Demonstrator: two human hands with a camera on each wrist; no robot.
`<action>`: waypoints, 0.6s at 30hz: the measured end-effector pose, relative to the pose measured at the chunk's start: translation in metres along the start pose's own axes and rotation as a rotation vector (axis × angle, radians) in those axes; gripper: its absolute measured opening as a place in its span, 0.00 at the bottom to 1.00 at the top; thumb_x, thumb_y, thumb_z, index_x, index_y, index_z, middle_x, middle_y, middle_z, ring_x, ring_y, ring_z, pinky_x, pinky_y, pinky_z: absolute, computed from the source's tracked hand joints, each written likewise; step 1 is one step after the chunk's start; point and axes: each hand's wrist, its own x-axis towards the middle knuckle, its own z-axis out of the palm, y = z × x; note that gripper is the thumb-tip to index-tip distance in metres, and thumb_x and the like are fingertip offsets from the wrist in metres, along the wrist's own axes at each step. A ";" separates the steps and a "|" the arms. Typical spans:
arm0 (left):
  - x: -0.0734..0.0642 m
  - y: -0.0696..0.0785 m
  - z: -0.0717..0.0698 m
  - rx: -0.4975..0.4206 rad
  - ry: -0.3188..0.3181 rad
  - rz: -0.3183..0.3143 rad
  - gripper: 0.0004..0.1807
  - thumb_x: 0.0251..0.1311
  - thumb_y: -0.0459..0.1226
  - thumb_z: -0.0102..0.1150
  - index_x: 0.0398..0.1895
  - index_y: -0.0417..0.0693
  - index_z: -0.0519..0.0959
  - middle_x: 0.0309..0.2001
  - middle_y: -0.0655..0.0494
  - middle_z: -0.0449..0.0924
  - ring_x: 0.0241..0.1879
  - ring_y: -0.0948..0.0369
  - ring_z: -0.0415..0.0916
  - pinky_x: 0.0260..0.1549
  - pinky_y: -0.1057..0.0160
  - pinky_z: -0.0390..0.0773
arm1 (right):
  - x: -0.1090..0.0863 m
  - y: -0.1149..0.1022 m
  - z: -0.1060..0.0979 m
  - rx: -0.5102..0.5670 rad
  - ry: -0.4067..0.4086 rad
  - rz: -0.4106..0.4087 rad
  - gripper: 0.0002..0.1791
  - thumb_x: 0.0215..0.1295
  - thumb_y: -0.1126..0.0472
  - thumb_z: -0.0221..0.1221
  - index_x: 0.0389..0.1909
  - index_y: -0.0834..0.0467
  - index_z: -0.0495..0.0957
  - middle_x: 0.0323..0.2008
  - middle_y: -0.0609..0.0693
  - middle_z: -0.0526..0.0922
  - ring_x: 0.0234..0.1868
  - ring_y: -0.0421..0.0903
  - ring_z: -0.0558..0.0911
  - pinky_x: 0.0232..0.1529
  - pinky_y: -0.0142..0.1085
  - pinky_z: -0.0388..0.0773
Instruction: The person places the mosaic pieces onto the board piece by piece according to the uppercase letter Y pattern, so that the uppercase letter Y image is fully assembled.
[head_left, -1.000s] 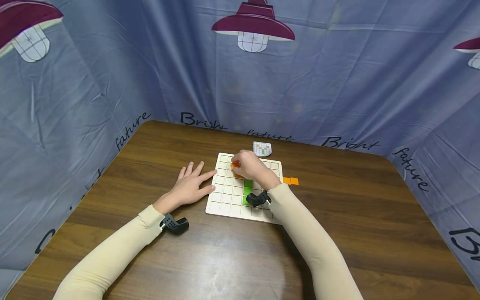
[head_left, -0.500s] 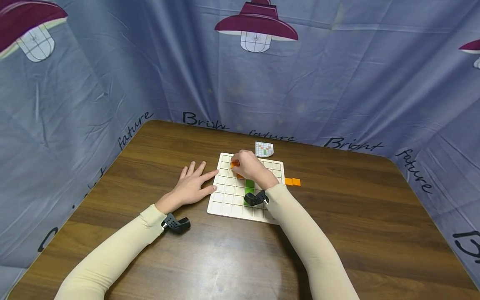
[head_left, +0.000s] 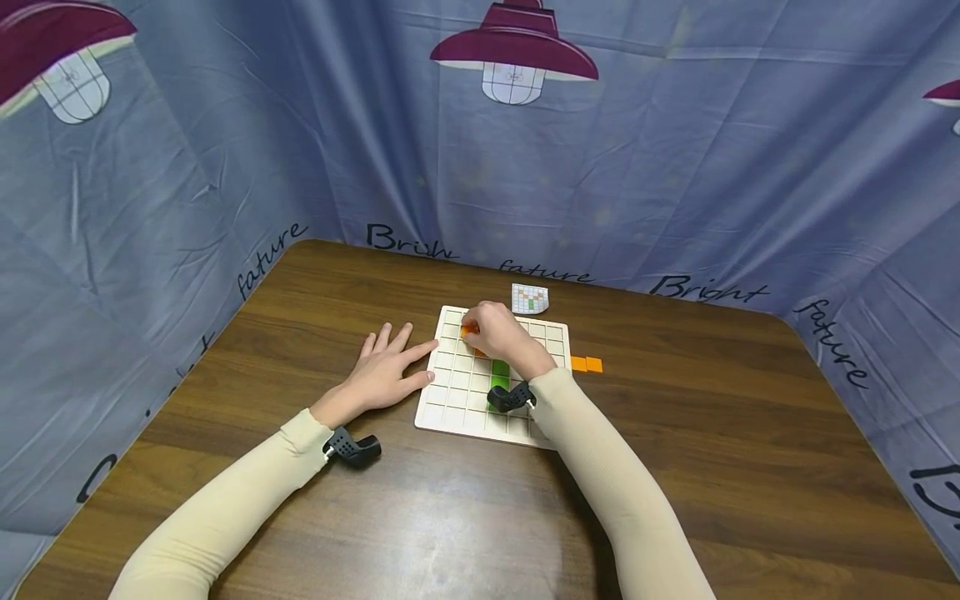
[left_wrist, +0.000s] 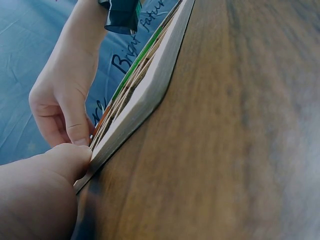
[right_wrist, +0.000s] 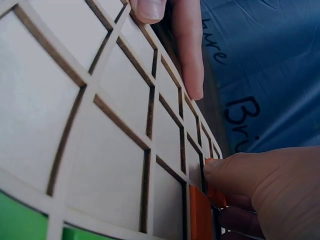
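Observation:
A pale wooden grid board [head_left: 450, 396] lies on the brown table, its cells edged by raised strips. Over its far left part, my right hand [head_left: 498, 329] pinches an orange square tile [head_left: 467, 332] between thumb and fingers, right at a cell. The right wrist view shows this tile partly covered by the thumb, with another orange tile [right_wrist: 200, 212] seated nearer. Green tiles [head_left: 499, 375] fill cells in the board's middle, partly hidden by the right wrist. My left hand [head_left: 378, 373] rests with spread fingers on the table, its index finger and thumb touching the board's left edge.
Two orange tiles [head_left: 587, 364] lie side by side against the board's right edge. Behind the board is a small paper card [head_left: 530, 298] with a coloured grid pattern. A blue printed curtain [head_left: 637, 167] surrounds the table [head_left: 712, 433] at the back and sides.
The head view has shifted slightly. Both hands keep nearly the same place; the right still pinches the orange tile at the same part of the board.

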 end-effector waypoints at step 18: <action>0.000 0.001 -0.001 0.003 -0.008 -0.003 0.32 0.72 0.56 0.51 0.78 0.64 0.65 0.81 0.36 0.48 0.80 0.30 0.37 0.74 0.28 0.40 | 0.000 -0.001 0.001 0.013 -0.005 0.020 0.08 0.63 0.68 0.62 0.40 0.60 0.88 0.40 0.55 0.88 0.44 0.50 0.82 0.49 0.43 0.80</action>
